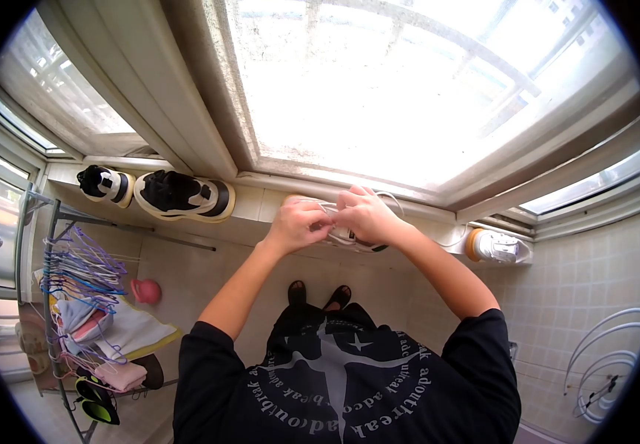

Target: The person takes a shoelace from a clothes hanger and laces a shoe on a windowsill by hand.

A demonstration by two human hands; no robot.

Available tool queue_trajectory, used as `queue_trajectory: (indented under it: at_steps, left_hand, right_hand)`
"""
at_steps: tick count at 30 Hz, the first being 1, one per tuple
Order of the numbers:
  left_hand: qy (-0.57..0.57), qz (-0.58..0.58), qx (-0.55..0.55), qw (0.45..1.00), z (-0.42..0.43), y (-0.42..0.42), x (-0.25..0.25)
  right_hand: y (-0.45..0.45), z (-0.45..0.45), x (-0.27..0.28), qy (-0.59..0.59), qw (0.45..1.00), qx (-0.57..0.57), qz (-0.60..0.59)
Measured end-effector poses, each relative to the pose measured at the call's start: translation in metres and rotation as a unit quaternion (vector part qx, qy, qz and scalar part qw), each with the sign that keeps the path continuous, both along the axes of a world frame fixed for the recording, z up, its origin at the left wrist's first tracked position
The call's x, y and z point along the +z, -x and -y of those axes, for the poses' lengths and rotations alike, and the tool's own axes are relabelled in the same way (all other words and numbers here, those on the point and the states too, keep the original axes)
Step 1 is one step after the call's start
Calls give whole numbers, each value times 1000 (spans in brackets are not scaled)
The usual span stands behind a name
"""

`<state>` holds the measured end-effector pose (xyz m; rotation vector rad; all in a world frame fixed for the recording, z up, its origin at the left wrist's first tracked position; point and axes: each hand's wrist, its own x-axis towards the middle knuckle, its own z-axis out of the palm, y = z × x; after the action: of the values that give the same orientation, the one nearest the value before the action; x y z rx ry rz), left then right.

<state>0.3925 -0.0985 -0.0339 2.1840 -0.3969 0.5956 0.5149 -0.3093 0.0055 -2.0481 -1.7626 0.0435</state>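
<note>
On the tiled window ledge, a pale shoe (344, 237) with a dark part lies beneath both hands, which hide much of it. My left hand (305, 223) is closed in a pinch over the shoe's left side, on a thin white shoelace (392, 195). Close beside it, my right hand (366, 217) is also pinched on the lace, with the fingertips of both hands nearly meeting. A loop of lace arcs out behind my right hand, and a thin white strand runs to the right along the ledge.
Black-and-white sneakers (183, 197) stand left on the ledge (250, 201). A white shoe with an orange-tan sole (494, 246) sits at the right end. A rack with hangers (83, 263) and cloths is at left; white hoops (608, 355) are at right. The window (379, 96) rises ahead.
</note>
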Motion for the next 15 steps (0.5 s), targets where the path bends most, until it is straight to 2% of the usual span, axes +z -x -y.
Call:
queue_trajectory:
  at_steps: [4,15]
  left_hand:
    - [-8,4,15,1000,3,2,-3]
    - [-9,2,23,1000,5,-1,-6]
  right_hand:
    - [13,7,10,2,1000,-9,29]
    - [32,-4,-6,-17,990,-107,87]
